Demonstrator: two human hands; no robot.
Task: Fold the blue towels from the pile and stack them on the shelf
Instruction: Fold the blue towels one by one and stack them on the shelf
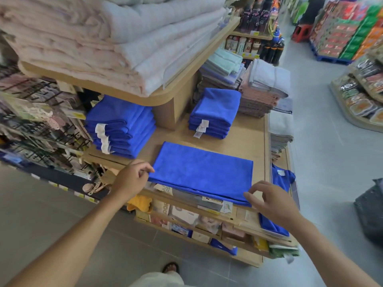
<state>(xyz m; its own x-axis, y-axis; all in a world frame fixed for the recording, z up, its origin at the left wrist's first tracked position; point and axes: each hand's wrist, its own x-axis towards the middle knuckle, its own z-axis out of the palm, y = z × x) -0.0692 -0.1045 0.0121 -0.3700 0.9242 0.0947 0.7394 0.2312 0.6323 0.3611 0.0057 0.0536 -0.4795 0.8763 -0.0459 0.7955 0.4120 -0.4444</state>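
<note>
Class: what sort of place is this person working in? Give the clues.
Most likely a retail shop: tagged blue towel stacks on a display shelf, racks of packaged goods, and a pallet display across the aisle.

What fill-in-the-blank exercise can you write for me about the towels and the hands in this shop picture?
1. The flat towel is ___ in colour.
2. The left hand pinches its near ___ corner.
3. Behind it stand ___ stacks of folded blue towels, a left stack and a right stack.
4. The pink blankets lie ___ both stacks.
Missing words: blue; left; two; above.
</note>
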